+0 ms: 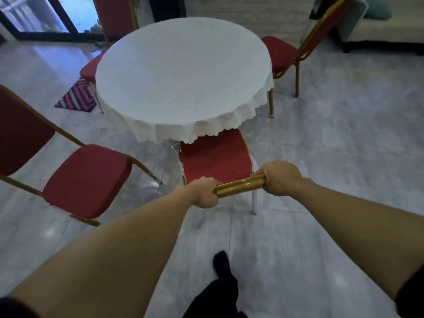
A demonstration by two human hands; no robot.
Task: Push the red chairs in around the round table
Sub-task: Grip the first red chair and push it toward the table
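A round table (183, 72) under a white scalloped cloth stands in the middle. Directly in front of me a red chair (215, 154) with a gold frame has the front of its seat tucked under the cloth's edge. My left hand (203, 191) and my right hand (281, 177) both grip the gold top bar of its backrest, one at each end. A second red chair (85, 180) stands at the left, pulled away from the table. A third red chair (282, 53) sits at the right with its seat near the table. A fourth red chair (91, 67) is at the far left.
The floor is glossy grey tile. A striped pink and purple mat (76, 98) lies left of the table. A light sofa (387, 31) stands at the back right, and a dark-framed glass door (46, 17) at the back left. My dark-clothed leg (221, 285) shows below.
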